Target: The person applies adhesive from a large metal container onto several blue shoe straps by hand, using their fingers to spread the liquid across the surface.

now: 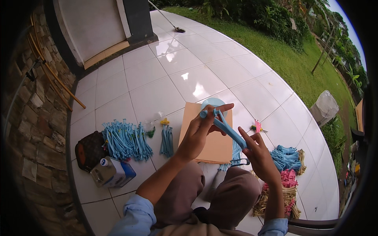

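Note:
Above a tan board (193, 143), my left hand (202, 125) is closed around one end of a bundle of light blue cords (229, 131). The knobbed cord ends stick out between its thumb and fingers, and the index finger points right. My right hand (258, 155) grips the other end of the bundle, its fingers partly extended along it. Stretched between both hands, the bundle slopes down to the right. A pale blue round dish (213, 102) shows behind my left hand. More blue cords (236, 151) lie at the board's right edge, partly hidden by my right hand.
Left on the white tiles are a large pile of blue cords (125, 141), a smaller bundle (167, 141), a brown pouch (89, 151) and a metal can (108, 172). Blue cords (286, 157) and pink-and-straw bundles (281, 190) lie right. Pink-handled scissors (258, 126) sit farther off.

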A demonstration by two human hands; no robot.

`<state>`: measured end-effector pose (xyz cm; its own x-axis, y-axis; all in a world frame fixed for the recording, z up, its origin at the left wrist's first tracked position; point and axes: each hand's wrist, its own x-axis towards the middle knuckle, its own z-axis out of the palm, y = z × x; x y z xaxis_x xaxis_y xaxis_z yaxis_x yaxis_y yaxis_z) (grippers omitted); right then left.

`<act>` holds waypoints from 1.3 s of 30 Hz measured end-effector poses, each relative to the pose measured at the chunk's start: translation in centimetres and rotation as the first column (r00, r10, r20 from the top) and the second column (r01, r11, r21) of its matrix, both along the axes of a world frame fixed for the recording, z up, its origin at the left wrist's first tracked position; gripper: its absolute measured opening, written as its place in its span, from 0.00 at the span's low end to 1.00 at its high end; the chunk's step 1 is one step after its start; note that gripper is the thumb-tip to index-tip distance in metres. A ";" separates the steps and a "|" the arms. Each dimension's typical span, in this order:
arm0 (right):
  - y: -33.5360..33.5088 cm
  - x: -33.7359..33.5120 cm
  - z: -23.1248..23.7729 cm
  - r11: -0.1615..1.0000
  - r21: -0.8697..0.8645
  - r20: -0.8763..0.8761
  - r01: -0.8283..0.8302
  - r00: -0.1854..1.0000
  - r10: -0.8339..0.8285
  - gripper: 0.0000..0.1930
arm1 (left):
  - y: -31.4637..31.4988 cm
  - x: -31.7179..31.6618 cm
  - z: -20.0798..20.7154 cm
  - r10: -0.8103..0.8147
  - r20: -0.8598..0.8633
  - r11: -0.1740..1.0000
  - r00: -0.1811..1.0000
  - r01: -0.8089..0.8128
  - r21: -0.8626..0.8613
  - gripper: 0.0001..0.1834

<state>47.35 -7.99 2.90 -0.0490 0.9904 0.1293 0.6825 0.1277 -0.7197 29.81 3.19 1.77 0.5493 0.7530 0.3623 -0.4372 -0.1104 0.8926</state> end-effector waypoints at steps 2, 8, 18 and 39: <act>-0.3 0.4 0.0 1.000 0.012 0.071 0.013 0.997 -0.014 0.27 | 0.0 0.6 -0.1 -0.031 -0.014 0.999 0.999 0.031 -0.010 0.24; -0.1 1.6 -1.5 0.983 0.123 0.058 0.137 0.988 -0.144 0.24 | 0.8 1.7 -1.2 -0.113 0.136 0.990 0.984 0.123 -0.064 0.22; 4.9 8.7 -12.6 0.950 -0.077 -0.753 0.303 0.607 -0.255 0.21 | 5.8 2.0 -10.1 0.045 -0.520 0.999 0.853 -0.027 0.043 0.08; 12.5 11.8 -22.3 0.955 -0.295 -0.715 0.031 0.656 -0.242 0.59 | 11.5 3.0 -16.8 0.174 -0.905 0.838 0.388 0.425 0.343 0.27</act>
<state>59.17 4.56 -19.44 0.0961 0.9798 -0.1755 -0.0908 -0.1670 -0.9818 32.80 14.71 -14.99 0.8296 0.5383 -0.1482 0.5132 -0.6308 0.5820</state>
